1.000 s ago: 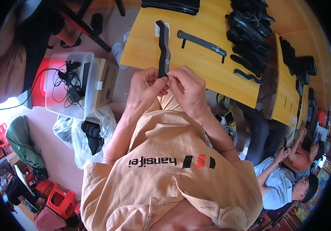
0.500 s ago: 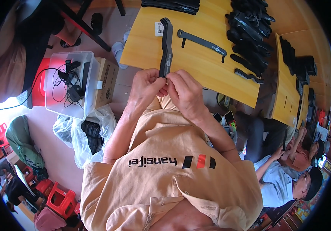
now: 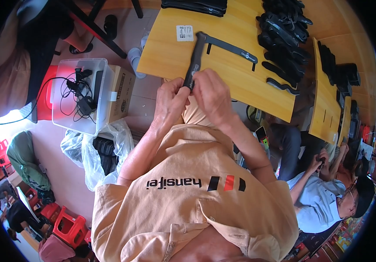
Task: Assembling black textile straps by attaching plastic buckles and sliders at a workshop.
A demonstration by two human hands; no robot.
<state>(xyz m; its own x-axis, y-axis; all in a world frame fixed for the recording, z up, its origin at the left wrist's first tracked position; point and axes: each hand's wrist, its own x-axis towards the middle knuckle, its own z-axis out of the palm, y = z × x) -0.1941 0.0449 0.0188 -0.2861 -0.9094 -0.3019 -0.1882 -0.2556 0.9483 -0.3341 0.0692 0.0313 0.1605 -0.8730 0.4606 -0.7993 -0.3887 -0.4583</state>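
Observation:
My left hand [image 3: 170,101] pinches the near end of a dark grey strap [image 3: 196,54] at the table's front edge. My right hand [image 3: 214,98] is closed, its curled fingertips on the same strap just above the left; its grip is partly hidden. The strap extends away from me over the table, its far rounded end beside a second dark strap [image 3: 231,49] lying flat. Short black bars show by both ends of that flat strap. A white printed label [image 3: 185,33] lies left of the held strap's far end.
Black straps are piled along the table's [image 3: 161,56] right side, with a black stack [image 3: 194,6] at its far edge. A clear bin [image 3: 76,98] of cables and a cardboard box [image 3: 121,89] stand at left. A person in light blue [image 3: 317,198] sits at right.
The held strap's far end has swung right and dropped toward the flat strap, baring the label. My right hand has shifted up along the strap. The person at right has moved their hands.

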